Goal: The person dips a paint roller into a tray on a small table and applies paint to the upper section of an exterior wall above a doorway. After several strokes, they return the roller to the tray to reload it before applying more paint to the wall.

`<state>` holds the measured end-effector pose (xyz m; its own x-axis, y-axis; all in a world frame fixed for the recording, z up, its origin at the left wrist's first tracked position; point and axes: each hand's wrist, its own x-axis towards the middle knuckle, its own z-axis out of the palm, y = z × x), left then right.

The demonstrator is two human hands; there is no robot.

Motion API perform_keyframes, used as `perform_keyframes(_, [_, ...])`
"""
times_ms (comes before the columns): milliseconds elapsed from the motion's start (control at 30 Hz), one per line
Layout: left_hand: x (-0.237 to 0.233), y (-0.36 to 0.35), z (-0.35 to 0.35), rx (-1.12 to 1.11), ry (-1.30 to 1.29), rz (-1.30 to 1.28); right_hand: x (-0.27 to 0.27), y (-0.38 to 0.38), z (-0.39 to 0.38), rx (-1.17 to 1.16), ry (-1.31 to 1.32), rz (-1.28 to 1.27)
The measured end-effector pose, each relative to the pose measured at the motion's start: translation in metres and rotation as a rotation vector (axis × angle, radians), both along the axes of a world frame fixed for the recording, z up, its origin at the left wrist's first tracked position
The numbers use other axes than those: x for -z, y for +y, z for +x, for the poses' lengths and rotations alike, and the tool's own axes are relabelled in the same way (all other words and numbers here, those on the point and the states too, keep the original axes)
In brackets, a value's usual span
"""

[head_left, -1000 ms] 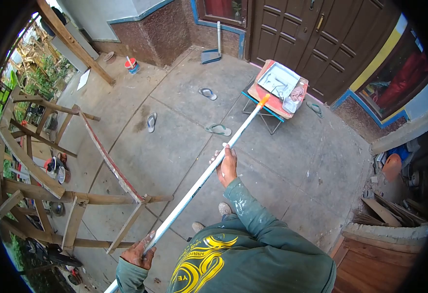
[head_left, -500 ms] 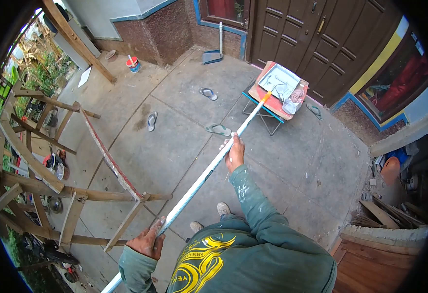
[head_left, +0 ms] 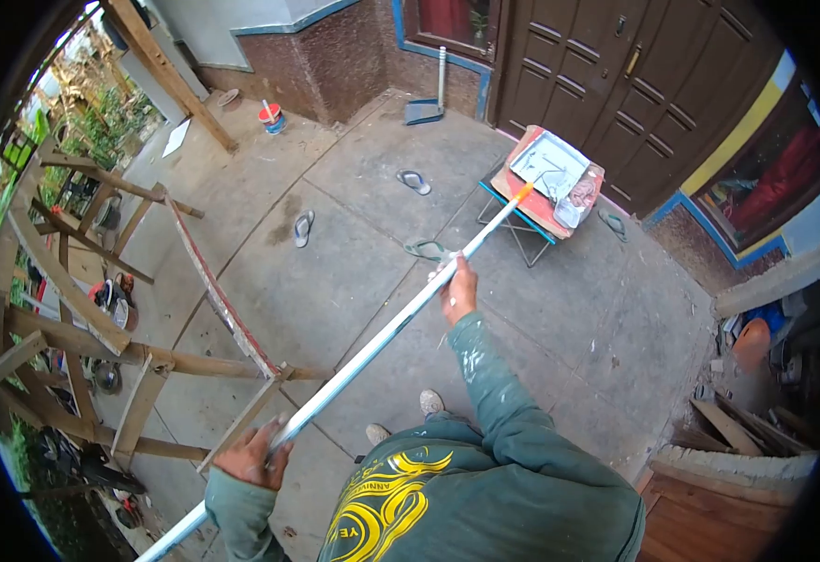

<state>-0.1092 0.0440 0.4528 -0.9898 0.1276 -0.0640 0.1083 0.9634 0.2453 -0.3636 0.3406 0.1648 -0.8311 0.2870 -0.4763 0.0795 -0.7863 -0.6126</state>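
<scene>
A long white extension pole (head_left: 363,361) runs diagonally across the view in front of me. My right hand (head_left: 459,288) is closed around its upper part, with white paint specks on the fingers. Lower down, my left hand (head_left: 255,454) wraps the pole near my left side, its fingers slightly blurred. The orange tip (head_left: 524,191) of the pole reaches a paint tray (head_left: 550,155), where a thin wire roller frame seems to lie. This tray rests on a red-topped folding stool (head_left: 525,150), beside a crumpled clear plastic bag (head_left: 567,214).
Several flip-flops (head_left: 413,182) lie on the concrete floor (head_left: 560,323). A wooden frame (head_left: 194,365) stands at left. A dustpan (head_left: 423,112) and a red-and-blue paint bucket (head_left: 271,118) are near the wall. Brown double doors (head_left: 606,94) rise behind the stool; scrap boards (head_left: 723,426) lie at right.
My left hand has moved left and down, and the pole now slants at a shallower angle. My right hand stays on its upper part. The surroundings have shifted slightly right in view.
</scene>
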Motion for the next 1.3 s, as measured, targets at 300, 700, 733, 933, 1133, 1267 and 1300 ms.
perform_keyframes(300, [-0.013, -0.051, 0.021, -0.025, -0.106, 0.041, -0.024, -0.033, 0.034, -0.166, 0.002, -0.062])
perform_keyframes(700, [-0.015, 0.003, -0.017, -0.047, -0.128, 0.013, -0.009, 0.010, -0.009, -0.153, 0.026, 0.046])
perform_keyframes(733, [-0.011, 0.000, -0.015, -0.046, -0.129, 0.013, -0.009, 0.012, -0.008, -0.132, 0.011, 0.060])
perform_keyframes(933, [0.004, -0.078, 0.027, 0.025, -0.034, 0.030, -0.018, -0.036, 0.042, -0.287, 0.002, -0.013])
perform_keyframes(1133, [-0.002, -0.051, 0.013, -0.062, -0.073, 0.038, -0.013, -0.018, 0.022, -0.285, 0.005, 0.001])
perform_keyframes(1267, [0.006, -0.011, -0.012, -0.016, -0.086, 0.076, -0.004, 0.009, -0.004, -0.190, -0.005, 0.072])
perform_keyframes(1300, [0.011, -0.011, -0.010, -0.019, -0.067, 0.093, -0.004, 0.012, -0.006, -0.160, -0.019, 0.082])
